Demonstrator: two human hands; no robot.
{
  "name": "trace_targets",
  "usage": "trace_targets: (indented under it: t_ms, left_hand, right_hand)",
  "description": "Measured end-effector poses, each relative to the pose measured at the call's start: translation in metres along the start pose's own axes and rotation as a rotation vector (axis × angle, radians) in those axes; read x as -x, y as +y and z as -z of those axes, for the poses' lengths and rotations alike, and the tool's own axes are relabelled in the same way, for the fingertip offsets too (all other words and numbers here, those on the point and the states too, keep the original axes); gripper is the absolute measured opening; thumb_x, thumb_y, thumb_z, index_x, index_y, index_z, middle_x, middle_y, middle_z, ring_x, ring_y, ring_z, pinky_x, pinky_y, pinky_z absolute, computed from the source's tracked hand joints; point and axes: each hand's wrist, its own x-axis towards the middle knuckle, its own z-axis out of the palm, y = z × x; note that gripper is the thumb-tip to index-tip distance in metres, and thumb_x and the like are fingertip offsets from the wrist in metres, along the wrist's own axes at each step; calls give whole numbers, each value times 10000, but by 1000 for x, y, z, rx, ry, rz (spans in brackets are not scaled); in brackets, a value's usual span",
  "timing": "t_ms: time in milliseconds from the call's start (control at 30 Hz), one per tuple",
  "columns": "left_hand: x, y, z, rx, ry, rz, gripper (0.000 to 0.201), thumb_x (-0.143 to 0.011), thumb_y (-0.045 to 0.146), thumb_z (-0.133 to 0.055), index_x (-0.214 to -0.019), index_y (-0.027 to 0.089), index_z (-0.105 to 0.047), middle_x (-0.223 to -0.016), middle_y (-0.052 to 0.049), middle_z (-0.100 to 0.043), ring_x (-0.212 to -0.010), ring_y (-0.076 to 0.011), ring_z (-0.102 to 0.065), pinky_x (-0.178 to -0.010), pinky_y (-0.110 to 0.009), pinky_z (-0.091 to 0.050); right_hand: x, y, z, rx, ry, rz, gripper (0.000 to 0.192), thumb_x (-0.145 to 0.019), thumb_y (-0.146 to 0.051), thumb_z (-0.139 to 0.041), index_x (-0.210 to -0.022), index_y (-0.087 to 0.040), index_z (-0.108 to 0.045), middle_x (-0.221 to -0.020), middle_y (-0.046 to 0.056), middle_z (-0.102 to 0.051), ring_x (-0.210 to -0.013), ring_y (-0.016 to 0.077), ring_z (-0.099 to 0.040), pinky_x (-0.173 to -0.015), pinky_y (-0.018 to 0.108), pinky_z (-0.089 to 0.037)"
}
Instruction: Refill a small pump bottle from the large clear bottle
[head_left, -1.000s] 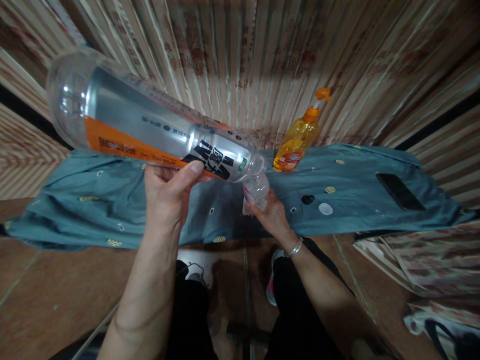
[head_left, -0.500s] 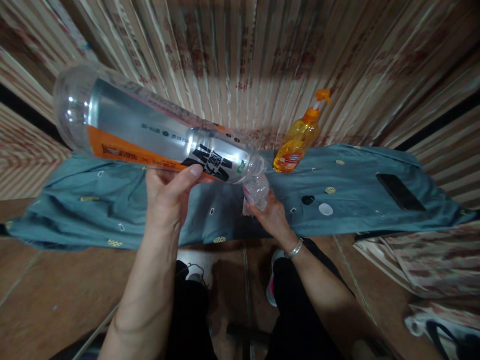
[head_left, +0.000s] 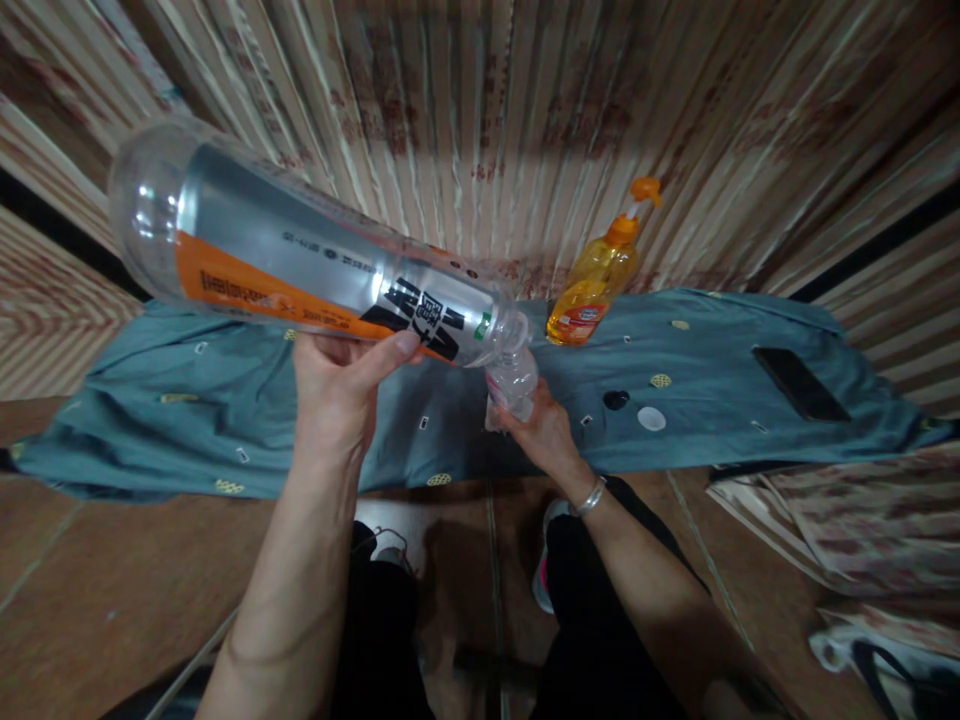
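Head view: big bottle tipped mouth-down into a small one.
Left hand (head_left: 337, 395) clamped under large bottle (head_left: 315, 265), mouth touching small clear bottle (head_left: 512, 385), gripped by right hand (head_left: 544, 435) over blue cloth (head_left: 225, 400). Since a second ago the tilt has barely shifted; pour apparently continuing. Orange pump bottle (head_left: 596, 280) behind.

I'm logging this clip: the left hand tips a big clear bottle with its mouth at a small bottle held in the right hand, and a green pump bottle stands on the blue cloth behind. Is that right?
Almost. The pump bottle is orange, not green, as the head view shows. The rest holds: the left hand tips the big clear bottle, its mouth at the small bottle held in the right hand, and the pump bottle stands on the blue cloth behind.
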Motion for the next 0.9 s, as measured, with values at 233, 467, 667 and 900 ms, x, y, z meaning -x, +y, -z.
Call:
trace_targets:
  t_ms: [233, 467, 667, 900]
  left_hand:
    - [-2, -4, 2, -3, -27, -50, 384, -506, 256, -961, -764, 247, -677, -775, 29, -725, -678, -155, -685, -714, -333, -644]
    - [-6, -5, -5, 62, 17, -106, 519, -409, 195, -958, -860, 252, -707, -768, 12, -741, -778, -208, -704, -864, -444, -615]
    - [-6, -2, -11, 137, 93, -82, 588, -330, 130, -958, -856, 243, -721, -683, 29, -732, -698, -184, -692, -853, -408, -615]
    - [-2, 1, -9, 116, 40, -48, 540, -418, 143, -955, -900, 232, -728, -915, -13, -787, -886, -234, -742, -1082, -567, -523]
  right_hand:
    - [0, -2, 1, 0, -15, -11, 581, -818, -456, -677, -1286, -137, -546, -1059, 152, -767, -973, 320, -752, -833, 426, -588]
    - [0, -2, 1, 3, -13, -2, 553, -810, -448, -691, -1262, -163, -552, -1038, 136, -769, -952, 314, -750, -802, 414, -585]
    - [0, -3, 2, 18, -25, -21, 568, -800, -417, -698, -1274, -144, -545, -1070, 148, -762, -985, 319, -751, -834, 422, -590]
    - [-1, -2, 3, -9, -34, -33, 569, -788, -418, -707, -1265, -149, -550, -1125, 169, -753, -1018, 327, -742, -865, 443, -585]
